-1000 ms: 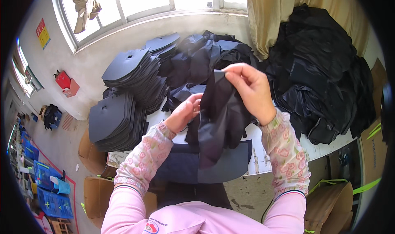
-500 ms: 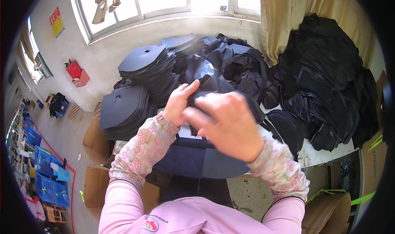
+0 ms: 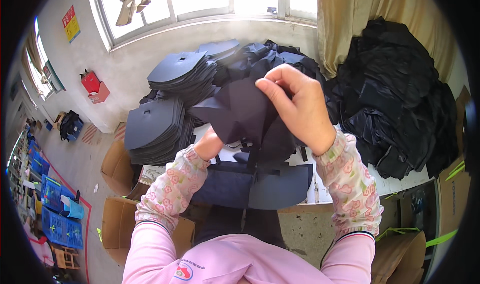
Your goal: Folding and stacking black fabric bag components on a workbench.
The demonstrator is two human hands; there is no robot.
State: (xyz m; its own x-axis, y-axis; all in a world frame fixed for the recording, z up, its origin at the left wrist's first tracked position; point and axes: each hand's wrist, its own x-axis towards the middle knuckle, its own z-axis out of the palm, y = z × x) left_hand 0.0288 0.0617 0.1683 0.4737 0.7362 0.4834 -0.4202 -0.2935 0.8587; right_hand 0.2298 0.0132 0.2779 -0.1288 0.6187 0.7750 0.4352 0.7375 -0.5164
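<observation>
We see the right hand (image 3: 300,109) raised above the table's white top (image 3: 400,184), fingers pinched shut on the upper edge of a dark fabric piece (image 3: 240,111), which hangs at the picture's centre. The left hand (image 3: 207,144) sits at seven o'clock of the piece, mostly hidden behind it (we cannot tell its grip). Stacks of dark cut panels (image 3: 155,126) lie at nine o'clock, a black heap (image 3: 395,99) at three.

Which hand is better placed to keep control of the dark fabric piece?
Right hand: it pinches the fabric piece at its top edge, in plain view. The left hand is mostly hidden beneath it.
</observation>
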